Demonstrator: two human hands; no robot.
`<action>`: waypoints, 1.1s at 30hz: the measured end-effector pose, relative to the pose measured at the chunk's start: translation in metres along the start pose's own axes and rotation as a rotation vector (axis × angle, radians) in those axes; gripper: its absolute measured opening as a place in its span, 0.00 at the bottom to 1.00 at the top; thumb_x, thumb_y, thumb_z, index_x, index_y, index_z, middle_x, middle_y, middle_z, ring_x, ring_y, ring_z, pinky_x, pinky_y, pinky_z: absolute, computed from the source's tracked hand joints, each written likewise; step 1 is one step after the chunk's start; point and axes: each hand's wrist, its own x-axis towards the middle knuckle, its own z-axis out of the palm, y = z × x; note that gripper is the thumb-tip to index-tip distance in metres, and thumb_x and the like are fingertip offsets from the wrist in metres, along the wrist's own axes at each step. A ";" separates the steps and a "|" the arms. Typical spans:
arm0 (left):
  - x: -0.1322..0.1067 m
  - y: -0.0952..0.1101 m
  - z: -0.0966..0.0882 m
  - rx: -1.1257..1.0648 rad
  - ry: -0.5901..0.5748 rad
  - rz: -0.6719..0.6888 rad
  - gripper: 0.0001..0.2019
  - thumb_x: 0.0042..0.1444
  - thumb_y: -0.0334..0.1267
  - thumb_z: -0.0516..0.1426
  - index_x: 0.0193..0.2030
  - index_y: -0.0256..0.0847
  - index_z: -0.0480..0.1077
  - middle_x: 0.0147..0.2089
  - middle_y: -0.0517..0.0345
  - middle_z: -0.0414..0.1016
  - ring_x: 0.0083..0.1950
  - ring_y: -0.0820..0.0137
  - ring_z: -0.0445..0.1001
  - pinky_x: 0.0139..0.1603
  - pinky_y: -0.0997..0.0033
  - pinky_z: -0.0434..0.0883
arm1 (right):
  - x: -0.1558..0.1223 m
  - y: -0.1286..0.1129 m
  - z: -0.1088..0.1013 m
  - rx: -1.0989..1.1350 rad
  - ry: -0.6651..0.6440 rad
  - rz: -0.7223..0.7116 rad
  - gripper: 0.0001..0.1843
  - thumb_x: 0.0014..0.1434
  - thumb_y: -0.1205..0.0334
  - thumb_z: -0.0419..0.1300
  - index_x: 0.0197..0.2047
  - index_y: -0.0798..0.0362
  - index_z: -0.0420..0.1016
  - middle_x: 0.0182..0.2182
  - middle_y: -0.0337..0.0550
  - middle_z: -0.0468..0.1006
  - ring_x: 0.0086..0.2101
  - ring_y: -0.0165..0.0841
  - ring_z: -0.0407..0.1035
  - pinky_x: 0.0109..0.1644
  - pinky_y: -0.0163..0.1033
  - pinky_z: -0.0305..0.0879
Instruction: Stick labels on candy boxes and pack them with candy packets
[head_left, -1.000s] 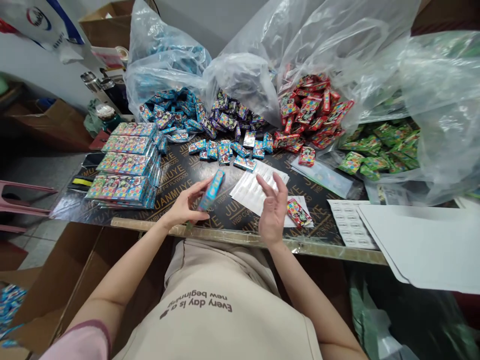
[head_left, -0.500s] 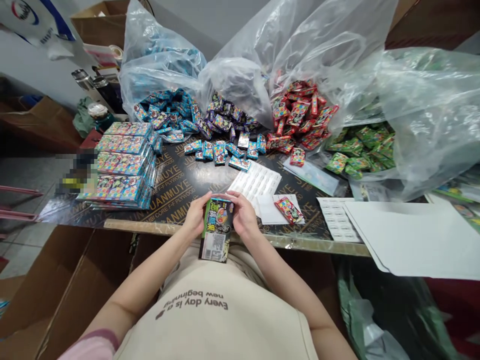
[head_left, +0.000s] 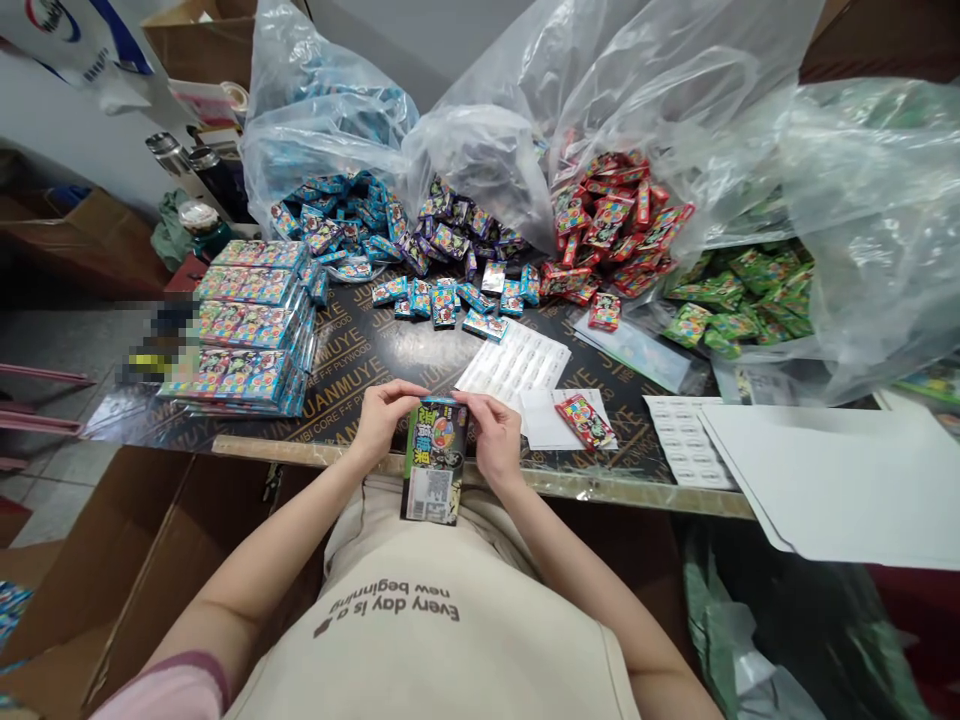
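Observation:
A flat black and green candy pack with coloured print stands against my lap at the table's front edge. Its top edge is pinched at the left corner by my left hand and at the right corner by my right hand. A thin blue strip shows along that top edge between my fingertips. Just beyond my hands lies a sheet of white labels. To the right, a red candy packet rests on a white paper.
Stacked candy packs stand at the left. Small boxes spill from plastic bags along the back: blue, purple, red and green packets. Loose blue boxes lie mid-table. White boards overhang the right front edge.
My hands have shifted from the pack's upper sides to its top corners, with fingers now pinching along the top edge. The pack stays in nearly the same place.

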 end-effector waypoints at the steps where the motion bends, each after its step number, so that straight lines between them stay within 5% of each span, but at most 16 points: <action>1: 0.001 0.002 -0.003 0.076 -0.025 0.059 0.04 0.42 0.36 0.63 0.26 0.39 0.79 0.29 0.57 0.78 0.34 0.69 0.73 0.38 0.70 0.68 | 0.001 -0.002 -0.002 -0.033 -0.014 0.005 0.07 0.51 0.57 0.64 0.31 0.50 0.81 0.30 0.40 0.81 0.34 0.35 0.73 0.44 0.42 0.68; 5: 0.009 0.014 -0.007 0.154 -0.097 -0.007 0.09 0.36 0.39 0.68 0.26 0.38 0.79 0.27 0.56 0.78 0.29 0.70 0.73 0.35 0.70 0.68 | 0.012 -0.010 -0.007 -0.083 -0.113 0.082 0.11 0.46 0.57 0.69 0.34 0.51 0.81 0.28 0.38 0.80 0.27 0.30 0.70 0.36 0.38 0.67; 10: 0.019 0.025 -0.010 0.204 -0.210 -0.113 0.10 0.36 0.38 0.68 0.26 0.35 0.78 0.25 0.56 0.78 0.26 0.72 0.71 0.32 0.71 0.68 | 0.023 -0.016 -0.007 -0.083 -0.195 0.158 0.10 0.42 0.57 0.71 0.25 0.53 0.80 0.21 0.37 0.78 0.22 0.26 0.67 0.30 0.34 0.64; 19: 0.004 0.027 -0.023 0.541 -0.283 0.253 0.07 0.50 0.40 0.62 0.30 0.38 0.79 0.32 0.52 0.79 0.34 0.69 0.75 0.34 0.73 0.69 | 0.015 -0.023 -0.008 -0.153 -0.282 0.080 0.08 0.46 0.58 0.68 0.25 0.54 0.79 0.20 0.37 0.76 0.22 0.26 0.67 0.29 0.33 0.64; 25: 0.016 0.026 -0.032 0.406 -0.329 -0.029 0.10 0.44 0.43 0.66 0.29 0.38 0.79 0.28 0.54 0.79 0.28 0.69 0.74 0.31 0.72 0.71 | 0.017 -0.025 -0.008 -0.126 -0.318 0.100 0.09 0.47 0.57 0.68 0.26 0.55 0.79 0.21 0.37 0.76 0.23 0.26 0.67 0.29 0.33 0.64; 30: 0.012 0.025 -0.029 0.509 -0.362 0.206 0.08 0.48 0.42 0.65 0.29 0.40 0.79 0.31 0.54 0.79 0.33 0.69 0.76 0.34 0.73 0.71 | 0.013 -0.023 -0.015 -0.217 -0.319 -0.017 0.08 0.52 0.58 0.65 0.28 0.55 0.79 0.23 0.38 0.78 0.25 0.27 0.69 0.32 0.33 0.66; 33: 0.005 0.025 -0.028 0.622 -0.352 0.411 0.07 0.49 0.41 0.64 0.30 0.41 0.79 0.34 0.54 0.79 0.35 0.68 0.76 0.35 0.72 0.72 | 0.005 -0.019 -0.020 -0.327 -0.314 -0.206 0.08 0.56 0.59 0.62 0.31 0.54 0.79 0.28 0.41 0.80 0.30 0.30 0.73 0.37 0.36 0.69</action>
